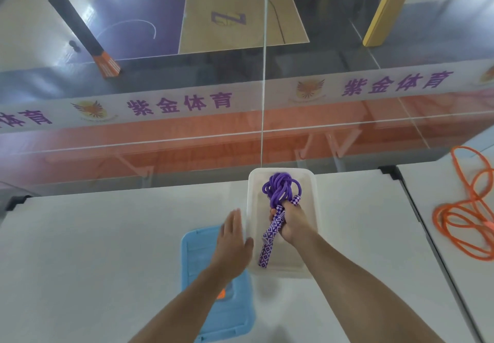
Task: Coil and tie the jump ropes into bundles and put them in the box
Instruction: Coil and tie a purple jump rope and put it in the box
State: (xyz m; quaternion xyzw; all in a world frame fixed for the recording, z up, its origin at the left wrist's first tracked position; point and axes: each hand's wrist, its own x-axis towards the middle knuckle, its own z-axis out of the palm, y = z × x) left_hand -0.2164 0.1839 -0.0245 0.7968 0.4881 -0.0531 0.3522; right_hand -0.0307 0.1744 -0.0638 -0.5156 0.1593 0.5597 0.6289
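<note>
Purple "紫金体育" lettering was read on the white banner (240, 102) mid-frame. The coiled purple jump rope with checkered handles (278, 209) was gripped by the right hand (292, 222) over the translucent plastic box (310, 198) at centre; the left hand (234, 243) was held flat-fingered at the box's side. A blue plastic lid (195, 249) and a loose orange rope (465, 209) at right were noted.

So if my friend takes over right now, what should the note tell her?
Right hand: grips the purple rope bundle by its handles, over the clear box.
Left hand: open, fingers straight, at the box's left rim.
Blue lid lies left of the box on the white table.
Done: purple rope coiled.
Left: let go of it in the box, then coil and tie the loose orange rope on the table to the right and box it.
</note>
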